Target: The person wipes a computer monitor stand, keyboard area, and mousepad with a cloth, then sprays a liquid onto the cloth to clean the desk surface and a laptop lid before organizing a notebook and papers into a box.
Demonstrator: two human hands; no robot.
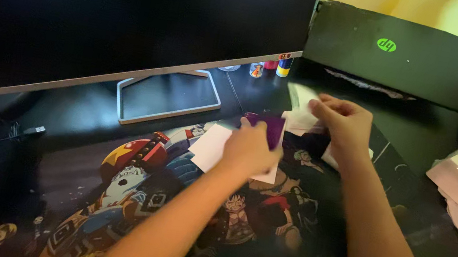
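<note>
Purple paper square [269, 128] held just above the cartoon desk mat [125, 192], in front of the monitor stand [169, 97]. Left hand [250, 147] pinches its lower edge, fingers closed on it. Right hand [342, 119] curled, gripping white paper [302, 106] just beside. White sheet [210, 146] lies under the left hand. Closed black laptop [390, 53] behind.

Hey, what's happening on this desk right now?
A person sits at a dark desk covered by a cartoon-printed desk mat. Their left hand holds a small purple square of paper over a white sheet of paper. Their right hand pinches a crumpled white paper piece just behind it. A dark monitor and a closed black laptop stand beyond.
</note>
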